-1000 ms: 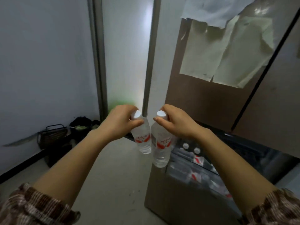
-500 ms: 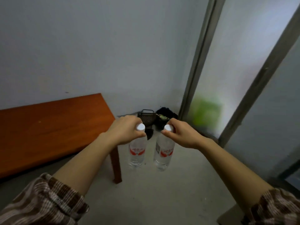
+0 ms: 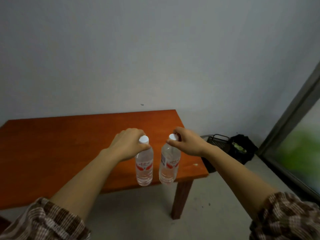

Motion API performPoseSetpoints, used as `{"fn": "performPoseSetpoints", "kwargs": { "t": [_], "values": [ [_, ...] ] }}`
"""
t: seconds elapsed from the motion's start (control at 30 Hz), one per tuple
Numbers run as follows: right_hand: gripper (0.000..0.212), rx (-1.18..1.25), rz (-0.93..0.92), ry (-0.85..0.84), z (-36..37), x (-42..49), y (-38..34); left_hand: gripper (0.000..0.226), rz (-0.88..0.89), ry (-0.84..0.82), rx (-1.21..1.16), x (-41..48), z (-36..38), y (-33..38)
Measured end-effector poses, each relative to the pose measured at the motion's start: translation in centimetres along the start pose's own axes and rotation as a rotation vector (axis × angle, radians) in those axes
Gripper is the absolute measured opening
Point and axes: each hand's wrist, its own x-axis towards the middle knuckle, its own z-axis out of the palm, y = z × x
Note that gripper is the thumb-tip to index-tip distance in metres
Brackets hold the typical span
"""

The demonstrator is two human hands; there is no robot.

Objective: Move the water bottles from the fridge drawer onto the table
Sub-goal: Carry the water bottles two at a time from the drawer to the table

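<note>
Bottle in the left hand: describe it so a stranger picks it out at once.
Find the orange-brown table against the grey wall; two clear, white-capped bottles hang by their necks near its right end. The left hand grips the left bottle, farther from the table's corner: its red label faces the camera, while the right bottle shows a printed side panel.

Both arms carry sleeves of soft, ribbed fabric in a brown-and-cream check. The left sleeve (image 3: pixel 43 220) shows on the near side of the table (image 3: pixel 60 144), below its front edge. The right sleeve (image 3: pixel 285 217) shows nearer than the table's right front leg. Each cuff is gathered, leaving forearm, left hand (image 3: pixel 127 144) and right hand (image 3: pixel 188 143) bare.
</note>
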Motion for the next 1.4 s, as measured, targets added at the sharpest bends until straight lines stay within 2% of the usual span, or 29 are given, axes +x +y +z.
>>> {"fn": "performPoseSetpoints", "kwargs": {
  "t": [0.27, 0.47, 0.7, 1.07, 1.4],
  "values": [
    [0.031, -0.015, -0.042, -0.060, 3.8, 19.1, -4.7, 0.025, -0.129, 0.054, -0.015, 11.1, -4.7, -13.3],
    [0.033, 0.089, 0.046, -0.033, 6.8, 31.1, -6.9, 0.020, -0.238, 0.090, -0.111, 19.6, -6.9, -21.7],
    [0.035, 0.107, 0.121, -0.035, 11.4, 43.5, -9.7, 0.018, -0.238, 0.092, -0.204, 29.4, -7.4, -31.7],
    [0.035, 0.096, 0.228, -0.061, 17.0, 58.0, -12.1, 0.012, -0.207, 0.079, -0.214, 38.9, -6.1, -43.1],
    [0.029, 0.138, 0.273, 0.029, 19.8, 63.0, -13.6, 0.014, -0.167, 0.165, -0.232, 43.3, -5.5, -46.6]
  ]
}}
